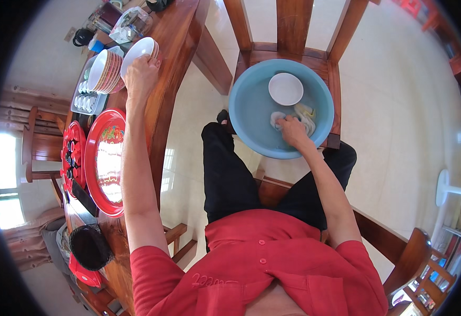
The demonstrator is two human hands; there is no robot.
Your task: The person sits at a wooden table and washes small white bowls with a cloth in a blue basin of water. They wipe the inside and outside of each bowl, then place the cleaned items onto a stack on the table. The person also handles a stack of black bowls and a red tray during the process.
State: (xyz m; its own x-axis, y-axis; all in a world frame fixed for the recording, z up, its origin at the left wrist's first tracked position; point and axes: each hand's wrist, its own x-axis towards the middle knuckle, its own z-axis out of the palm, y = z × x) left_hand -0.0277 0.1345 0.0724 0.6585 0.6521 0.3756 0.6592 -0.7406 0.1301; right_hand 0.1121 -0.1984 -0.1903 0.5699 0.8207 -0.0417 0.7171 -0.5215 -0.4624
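My left hand [141, 73] is at the rim of a small stack of white-lined bowls [139, 51] on the wooden table, its fingers on the near right side. Beside it leans a taller stack of bowls [100, 73] with patterned outsides. My right hand [293, 130] reaches into a blue plastic basin [242, 114] and grips a wet white cloth [307, 122] at the bottom. One white bowl [285, 89] sits in the basin's far part, apart from the hand. The basin rests on a wooden chair's seat [335, 87].
On the wooden table [175, 47] are a red round tray [92, 158], a red tray of small cups [72, 158], a clear plastic container [90, 104], a glass jar [135, 23] and a black mesh basket [90, 247]. The chair's backrest [291, 23] stands behind the basin.
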